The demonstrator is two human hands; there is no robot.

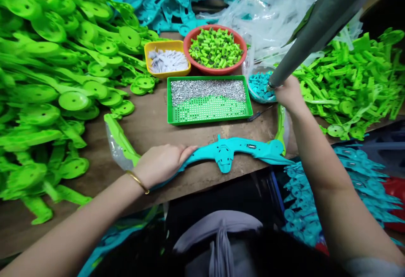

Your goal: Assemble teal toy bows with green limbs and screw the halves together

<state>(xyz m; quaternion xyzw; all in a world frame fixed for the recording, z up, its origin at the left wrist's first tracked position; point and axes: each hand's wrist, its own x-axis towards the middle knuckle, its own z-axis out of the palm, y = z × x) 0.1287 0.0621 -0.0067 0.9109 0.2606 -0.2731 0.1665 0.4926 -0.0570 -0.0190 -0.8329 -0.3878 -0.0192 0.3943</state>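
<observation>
A curved teal plastic part (224, 152) with green arms at both ends lies on the brown table near its front edge. My left hand (166, 163) is closed round the part's left side, with a gold bangle on the wrist. Farther right, my right hand (287, 93) is raised beside the bowl of small teal pieces (261, 86). Its fingers are mostly hidden behind the lower end of a thick grey-green tube-shaped tool (311, 40). A green tray (210, 120) holding small metal screws sits beyond the teal part, with a thin dark tool (257, 115) at its right corner.
Green plastic parts (76, 99) are heaped at the left, others (351, 87) at the right. Behind the tray stand a yellow dish (167, 74) of white pieces and a red bowl (215, 71) of green pieces. Teal parts (186, 2) and clear plastic bags (265, 23) lie farther back.
</observation>
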